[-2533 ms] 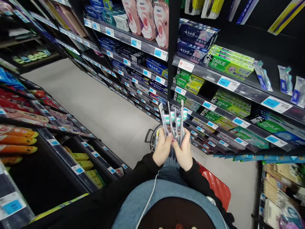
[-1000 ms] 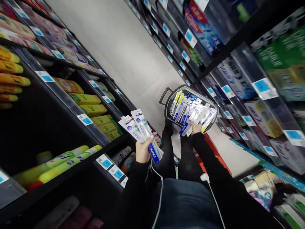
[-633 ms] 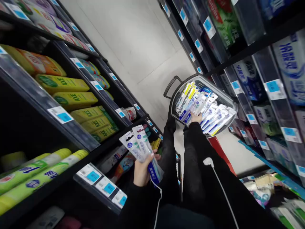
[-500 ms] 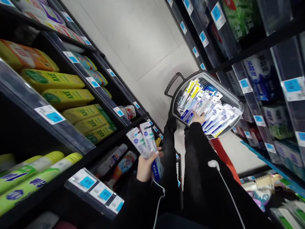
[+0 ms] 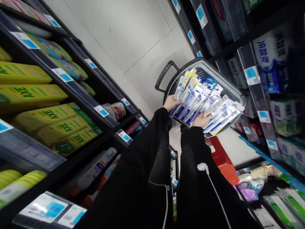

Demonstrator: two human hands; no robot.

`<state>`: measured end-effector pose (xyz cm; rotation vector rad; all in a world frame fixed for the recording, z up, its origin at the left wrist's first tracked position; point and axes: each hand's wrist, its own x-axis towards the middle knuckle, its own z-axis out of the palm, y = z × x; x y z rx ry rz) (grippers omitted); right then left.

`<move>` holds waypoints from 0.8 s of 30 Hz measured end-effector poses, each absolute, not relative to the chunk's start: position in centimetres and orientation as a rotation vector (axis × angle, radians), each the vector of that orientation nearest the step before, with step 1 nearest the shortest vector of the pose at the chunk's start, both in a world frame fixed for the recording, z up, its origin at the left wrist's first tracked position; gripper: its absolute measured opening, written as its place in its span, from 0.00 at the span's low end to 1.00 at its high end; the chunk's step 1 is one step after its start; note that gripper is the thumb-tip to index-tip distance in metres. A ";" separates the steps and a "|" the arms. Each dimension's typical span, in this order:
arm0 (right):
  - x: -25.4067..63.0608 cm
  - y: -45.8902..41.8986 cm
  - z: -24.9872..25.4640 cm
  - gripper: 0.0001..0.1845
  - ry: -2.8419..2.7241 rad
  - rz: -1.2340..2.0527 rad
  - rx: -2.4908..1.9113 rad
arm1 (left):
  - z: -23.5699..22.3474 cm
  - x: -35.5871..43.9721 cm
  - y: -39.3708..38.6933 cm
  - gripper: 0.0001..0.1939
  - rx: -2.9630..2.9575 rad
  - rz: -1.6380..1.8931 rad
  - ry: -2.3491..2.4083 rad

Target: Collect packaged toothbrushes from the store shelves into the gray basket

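Note:
A grey basket with a black handle stands on the floor ahead of me, heaped with several packaged toothbrushes. My left hand is at the basket's near left edge, fingers closed on a few toothbrush packs lying over the heap. My right hand is at the near edge, closed on a fan of packs that juts over the rim. Black sleeves cover both arms.
Black shelving lines both sides of a narrow aisle with a pale tiled floor. Yellow AXE packs fill the left shelves, boxed toothpaste the right. A red plastic object sits under the basket. A white cable hangs over my sleeve.
My left hand has carried its toothbrush packs from beside my left knee forward into the basket. My right hand has stayed at the basket's packs. The view has dipped closer to the basket.

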<state>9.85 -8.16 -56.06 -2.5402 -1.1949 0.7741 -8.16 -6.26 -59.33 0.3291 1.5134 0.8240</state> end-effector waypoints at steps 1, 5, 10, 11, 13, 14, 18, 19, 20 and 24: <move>10.0 -8.4 -56.0 0.16 -1.183 0.764 -2.526 | -60.0 -7.9 -6.0 0.26 0.362 0.831 1.515; 10.4 -9.0 -55.7 0.18 -1.162 0.669 -2.521 | -61.2 -7.2 -5.9 0.26 0.576 0.748 1.607; 10.8 -9.2 -55.6 0.22 -1.172 0.720 -2.517 | -60.8 -5.8 -6.5 0.26 0.866 0.592 1.816; 10.9 -9.3 -55.7 0.22 -1.205 0.717 -2.502 | -60.6 -5.4 -6.7 0.25 0.900 0.564 1.839; 11.1 -9.3 -55.9 0.24 -1.290 0.707 -2.477 | -60.5 -4.6 -6.9 0.22 0.970 0.492 1.901; 11.1 -9.3 -55.9 0.26 -1.330 0.708 -2.474 | -60.4 -4.2 -7.0 0.20 1.005 0.452 1.936; 10.2 -8.7 -55.7 0.32 -1.447 0.746 -2.489 | -60.6 -3.6 -7.1 0.18 1.099 0.430 2.009; 9.8 -8.5 -55.5 0.32 -1.462 0.758 -2.492 | -60.7 -3.6 -7.0 0.19 1.096 0.459 2.017; 9.5 -8.3 -55.3 0.32 -1.468 0.768 -2.498 | -60.8 -3.7 -7.0 0.20 1.087 0.484 2.030; 8.5 -7.7 -55.0 0.32 -1.473 0.775 -2.536 | -60.7 -4.0 -6.9 0.24 1.051 0.475 2.070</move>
